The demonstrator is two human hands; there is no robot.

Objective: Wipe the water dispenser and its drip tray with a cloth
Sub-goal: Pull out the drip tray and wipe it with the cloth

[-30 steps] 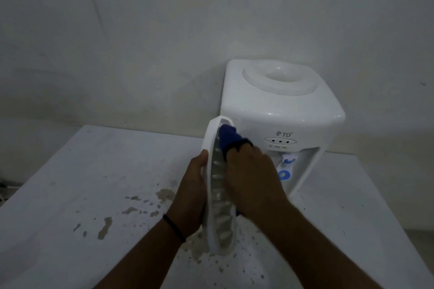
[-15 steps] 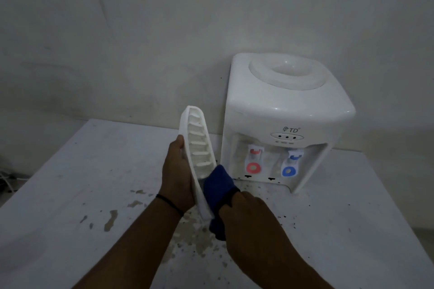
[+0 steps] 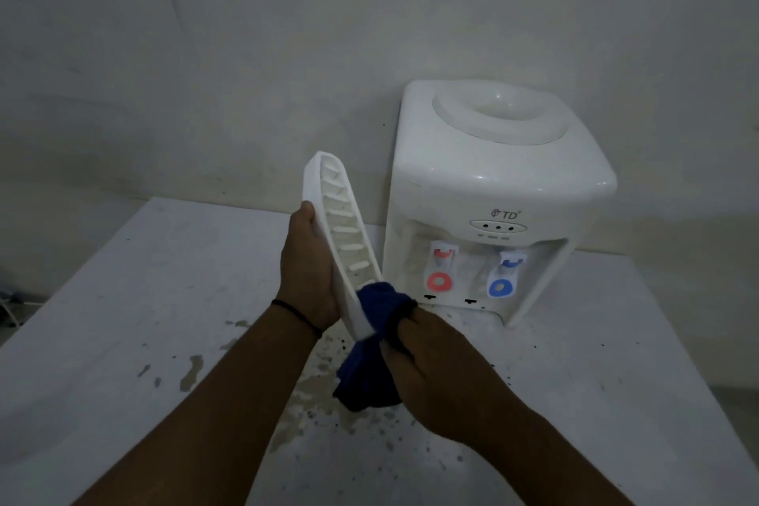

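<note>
A white tabletop water dispenser (image 3: 488, 193) stands at the back of the table, with a red tap (image 3: 439, 279) and a blue tap (image 3: 501, 287) in its recess. My left hand (image 3: 308, 271) holds the white slotted drip tray (image 3: 328, 214) on edge, lifted off the table and tilted, its grid side facing right. My right hand (image 3: 431, 366) is closed on a dark blue cloth (image 3: 369, 366), which is pressed against the tray's lower end and hangs below it.
The white table (image 3: 123, 320) carries water puddles and dark specks (image 3: 191, 376) in front of the dispenser and under my hands. A plain wall rises behind. The table's left edge drops off, with cables at the far left (image 3: 8, 304).
The cloth slid from the tray's upper end down to its lower end. The tray was lifted and shifted left, uncovering the dispenser's taps.
</note>
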